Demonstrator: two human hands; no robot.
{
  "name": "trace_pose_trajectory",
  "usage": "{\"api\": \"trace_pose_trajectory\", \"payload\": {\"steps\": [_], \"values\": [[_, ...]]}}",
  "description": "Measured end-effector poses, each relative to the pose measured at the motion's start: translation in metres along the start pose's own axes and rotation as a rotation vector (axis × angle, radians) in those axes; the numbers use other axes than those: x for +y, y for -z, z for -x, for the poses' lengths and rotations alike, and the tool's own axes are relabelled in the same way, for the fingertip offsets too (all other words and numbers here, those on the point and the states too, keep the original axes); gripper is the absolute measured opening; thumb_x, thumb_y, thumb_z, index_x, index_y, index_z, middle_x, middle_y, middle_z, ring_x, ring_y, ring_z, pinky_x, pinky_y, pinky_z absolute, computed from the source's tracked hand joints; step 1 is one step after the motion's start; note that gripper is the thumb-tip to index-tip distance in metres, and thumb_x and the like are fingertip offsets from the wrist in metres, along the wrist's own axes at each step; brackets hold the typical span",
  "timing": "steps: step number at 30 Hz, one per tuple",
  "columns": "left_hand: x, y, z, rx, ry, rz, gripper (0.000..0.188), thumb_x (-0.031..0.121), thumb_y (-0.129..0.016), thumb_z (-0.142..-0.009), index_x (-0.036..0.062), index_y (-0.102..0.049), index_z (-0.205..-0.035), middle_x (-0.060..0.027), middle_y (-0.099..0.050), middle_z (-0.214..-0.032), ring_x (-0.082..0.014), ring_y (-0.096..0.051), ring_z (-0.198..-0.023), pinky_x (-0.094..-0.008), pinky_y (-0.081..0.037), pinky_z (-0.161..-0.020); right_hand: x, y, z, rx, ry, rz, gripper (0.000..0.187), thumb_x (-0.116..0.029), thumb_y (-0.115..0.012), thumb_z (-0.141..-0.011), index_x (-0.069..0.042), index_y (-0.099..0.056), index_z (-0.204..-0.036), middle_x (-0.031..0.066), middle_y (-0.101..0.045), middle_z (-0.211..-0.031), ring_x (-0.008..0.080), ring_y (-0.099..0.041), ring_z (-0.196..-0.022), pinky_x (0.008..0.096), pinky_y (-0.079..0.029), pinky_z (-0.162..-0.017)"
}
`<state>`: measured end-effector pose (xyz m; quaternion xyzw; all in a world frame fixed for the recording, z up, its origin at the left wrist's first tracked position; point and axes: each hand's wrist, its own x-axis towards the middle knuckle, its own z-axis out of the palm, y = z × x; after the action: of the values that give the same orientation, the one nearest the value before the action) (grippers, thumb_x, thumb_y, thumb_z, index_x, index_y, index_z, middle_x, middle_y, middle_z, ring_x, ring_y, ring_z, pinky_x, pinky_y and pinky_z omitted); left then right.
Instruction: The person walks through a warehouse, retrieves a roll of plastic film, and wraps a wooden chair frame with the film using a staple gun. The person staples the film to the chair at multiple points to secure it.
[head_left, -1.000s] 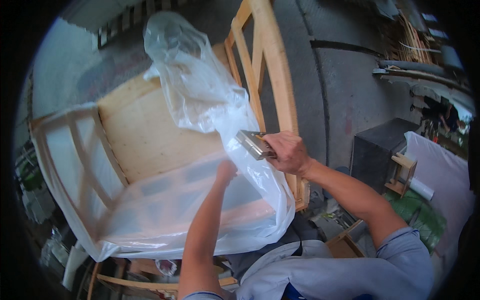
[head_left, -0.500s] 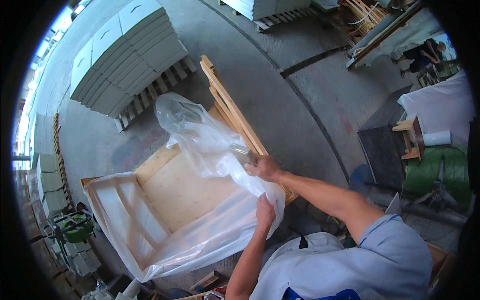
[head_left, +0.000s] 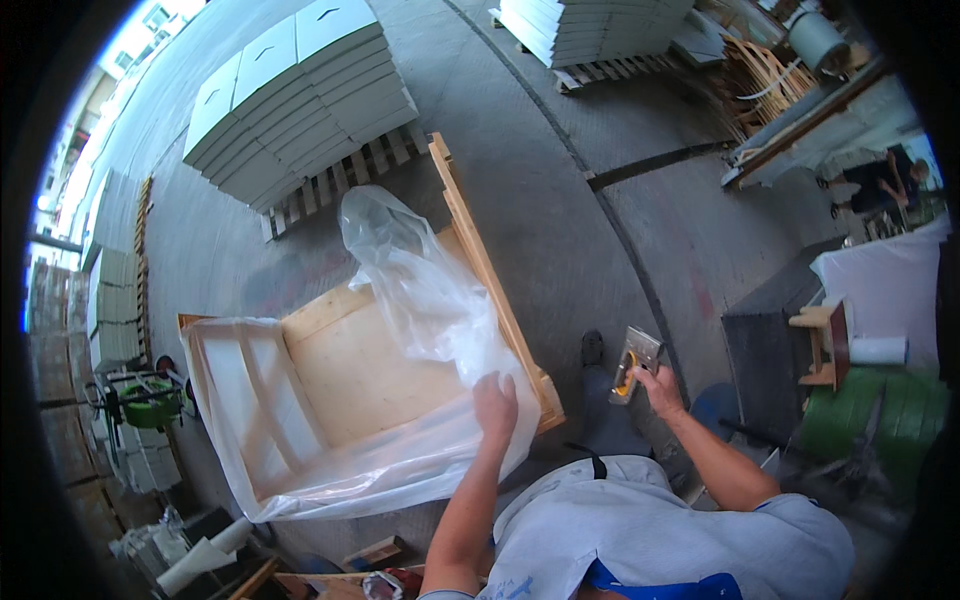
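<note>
A wooden crate (head_left: 375, 375) lies open on the floor before me. Clear plastic sheeting (head_left: 415, 290) drapes over its right and near sides and bunches at the far right corner. My left hand (head_left: 496, 405) is closed on the sheeting at the crate's near right corner. Out to the right, away from the crate, my right hand (head_left: 657, 390) grips a silver hand staple gun (head_left: 637, 362) with yellow on it. The fingertips of my left hand are partly hidden.
Stacked pale boards (head_left: 300, 100) sit on a pallet (head_left: 345, 175) beyond the crate. A green drum-shaped thing (head_left: 870, 425), a dark box (head_left: 775, 330) and a small wooden stool (head_left: 822, 342) are at right. A person (head_left: 885, 188) is at far right. A wood offcut (head_left: 375, 552) lies near.
My right hand has swung right, taking the staple gun off the crate's right edge. My left hand has shifted slightly left, still on the sheeting. The view has shifted.
</note>
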<state>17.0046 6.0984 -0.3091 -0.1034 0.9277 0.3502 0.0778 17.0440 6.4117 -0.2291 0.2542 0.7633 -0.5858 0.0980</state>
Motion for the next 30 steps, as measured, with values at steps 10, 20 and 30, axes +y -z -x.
{"api": "trace_pose_trajectory", "payload": {"steps": [10,20,30], "values": [[0.005,-0.059,-0.026,-0.626,0.73,-0.243,0.058,0.05,-0.05,-0.09,0.0013,-0.064,-0.118,-0.0244,-0.06,-0.124,-0.0425,-0.054,-0.118,-0.0485,-0.043,-0.1,0.043,0.167,-0.146,-0.162,-0.194,0.177,0.026,-0.025,-0.061,-0.087,0.0,-0.07,-0.09,0.0053,-0.069,-0.082,0.0124,-0.062,-0.076,0.0297,-0.048,-0.073],[0.033,-0.054,-0.055,-0.557,0.99,-0.221,0.076,0.065,-0.033,-0.09,0.0067,-0.059,-0.13,-0.0161,-0.055,-0.136,-0.0358,-0.046,-0.131,-0.0555,-0.025,-0.108,-0.097,0.122,-0.291,-0.402,0.025,0.437,0.035,-0.031,-0.061,-0.086,0.002,-0.071,-0.091,0.0075,-0.07,-0.081,0.0162,-0.065,-0.075,0.0324,-0.049,-0.073],[-0.02,-0.11,-0.087,-0.564,0.82,-0.368,0.037,0.038,-0.057,-0.084,0.0139,-0.073,-0.107,-0.0109,-0.067,-0.118,-0.0307,-0.058,-0.116,-0.0482,-0.041,-0.091,-0.224,-0.023,-0.329,-0.867,0.097,0.367,0.037,-0.031,-0.062,-0.086,0.002,-0.064,-0.103,0.0085,-0.069,-0.097,0.017,-0.062,-0.093,0.0317,-0.045,-0.091]]}}
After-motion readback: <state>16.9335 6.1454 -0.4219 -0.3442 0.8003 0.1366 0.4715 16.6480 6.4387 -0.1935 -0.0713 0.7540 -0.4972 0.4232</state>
